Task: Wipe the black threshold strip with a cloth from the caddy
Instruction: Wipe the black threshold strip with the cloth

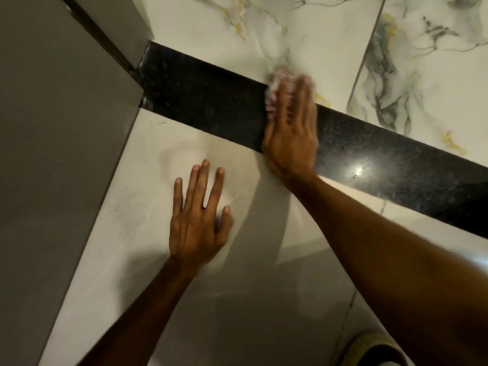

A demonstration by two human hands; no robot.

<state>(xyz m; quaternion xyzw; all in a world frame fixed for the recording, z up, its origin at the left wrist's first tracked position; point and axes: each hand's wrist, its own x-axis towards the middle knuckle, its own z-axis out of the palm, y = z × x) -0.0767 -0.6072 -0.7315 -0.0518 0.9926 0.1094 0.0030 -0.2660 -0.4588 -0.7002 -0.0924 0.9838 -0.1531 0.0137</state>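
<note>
Right hand (290,133) presses flat on cloth (274,88) atop black strip (206,101); left hand (198,220) splayed on tile.

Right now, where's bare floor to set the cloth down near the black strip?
Bare pale tile lies between the left hand and the grey wall, and more marble tile beyond the black threshold strip. It is crowded where the right hand presses the cloth on the strip.

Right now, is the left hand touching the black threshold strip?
Apart. The head view shows the left hand flat on the pale floor tile, with bare tile between its fingertips and the black threshold strip.
</note>
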